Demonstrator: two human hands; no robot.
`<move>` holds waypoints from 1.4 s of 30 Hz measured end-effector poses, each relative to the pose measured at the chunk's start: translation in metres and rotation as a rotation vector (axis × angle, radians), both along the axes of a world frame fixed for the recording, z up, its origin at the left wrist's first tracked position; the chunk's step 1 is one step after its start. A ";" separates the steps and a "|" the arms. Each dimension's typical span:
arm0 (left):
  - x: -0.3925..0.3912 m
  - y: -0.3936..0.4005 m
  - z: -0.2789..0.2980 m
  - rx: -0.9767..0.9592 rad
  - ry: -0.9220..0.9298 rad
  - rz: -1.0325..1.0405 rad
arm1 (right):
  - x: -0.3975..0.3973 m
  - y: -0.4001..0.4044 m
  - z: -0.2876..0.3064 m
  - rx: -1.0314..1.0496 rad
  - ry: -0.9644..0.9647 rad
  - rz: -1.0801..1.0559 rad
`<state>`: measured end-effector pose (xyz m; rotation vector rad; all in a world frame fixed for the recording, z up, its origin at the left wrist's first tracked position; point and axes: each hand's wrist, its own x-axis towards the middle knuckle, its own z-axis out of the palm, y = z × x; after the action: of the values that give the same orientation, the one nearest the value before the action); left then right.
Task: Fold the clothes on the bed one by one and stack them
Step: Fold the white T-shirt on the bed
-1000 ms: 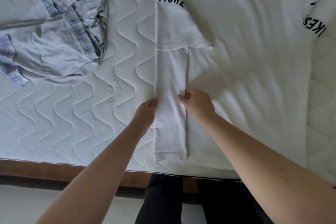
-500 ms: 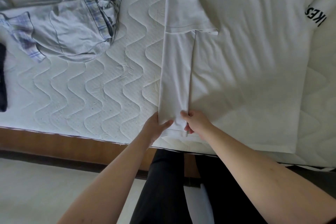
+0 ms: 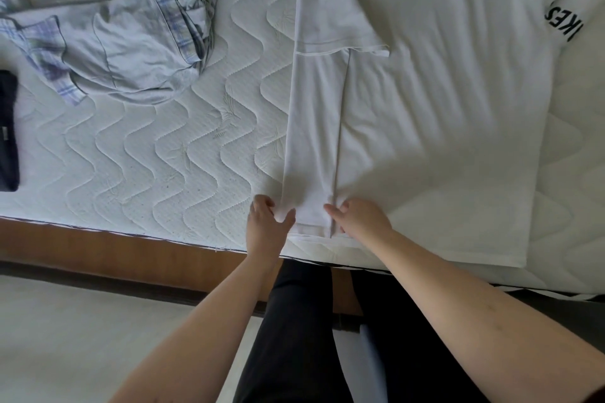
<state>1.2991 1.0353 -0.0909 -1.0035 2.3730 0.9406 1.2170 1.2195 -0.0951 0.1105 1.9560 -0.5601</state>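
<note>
Head view: I see my left hand (image 3: 266,222) and right hand (image 3: 360,217) flat, fingers spread, gripping nothing, pressing the white T-shirt's (image 3: 442,114) folded strip between them.

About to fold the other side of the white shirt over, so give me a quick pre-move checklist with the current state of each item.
1. Left flap of white T-shirt folded in, edge straight: ok.
2. Left hand and right hand at the flap's bottom corners near the hem: ok.
3. Right sleeve still spread out, unfolded: not ok.
4. Hem clear of the mattress edge: not ok, it reaches the edge.
5. Plaid garment clear of the shirt: ok.
6. Flap fabric pinched or just pressed flat: cannot tell.
</note>
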 end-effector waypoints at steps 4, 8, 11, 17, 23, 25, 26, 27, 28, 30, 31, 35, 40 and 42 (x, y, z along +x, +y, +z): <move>-0.028 0.007 0.010 -0.042 0.110 -0.105 | -0.031 0.023 0.002 0.001 0.164 -0.122; -0.074 0.028 0.013 0.009 0.170 -0.251 | -0.071 0.047 0.000 0.003 0.273 -0.226; -0.119 0.051 0.014 0.048 0.227 -0.384 | -0.102 0.069 0.000 -0.005 0.367 -0.337; -0.212 0.099 0.019 0.078 0.285 -0.696 | -0.158 0.125 0.004 -0.055 0.517 -0.586; -0.302 0.136 0.016 0.003 0.294 -0.946 | -0.211 0.187 0.006 -0.062 0.600 -0.842; -0.331 0.151 0.013 -0.016 0.301 -1.011 | -0.229 0.207 0.004 -0.047 0.628 -0.910; -0.344 0.158 0.011 -0.028 0.301 -1.041 | -0.238 0.215 0.002 -0.044 0.639 -0.957; -0.358 0.166 0.010 -0.039 0.302 -1.065 | -0.247 0.223 0.001 -0.034 0.653 -1.008; -0.370 0.174 0.009 -0.050 0.304 -1.083 | -0.257 0.231 -0.002 -0.016 0.669 -1.055; -0.394 0.190 0.007 -0.062 0.304 -1.116 | -0.274 0.244 -0.004 0.018 0.682 -1.127; -0.406 0.197 0.007 -0.067 0.300 -1.132 | -0.282 0.249 -0.006 0.013 0.670 -1.148; -0.451 0.229 0.009 -0.099 0.292 -1.236 | -0.310 0.262 -0.009 -0.118 0.564 -1.272; -0.496 0.264 0.007 -0.172 0.226 -1.343 | -0.340 0.270 -0.008 -0.432 0.388 -1.315; -0.508 0.270 0.002 -0.176 0.209 -1.336 | -0.349 0.272 -0.008 -0.498 0.384 -1.357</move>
<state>0.7912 1.3057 -0.0890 0.7120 2.5219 0.2837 0.8680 1.4911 -0.1034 1.1145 1.7936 -2.0256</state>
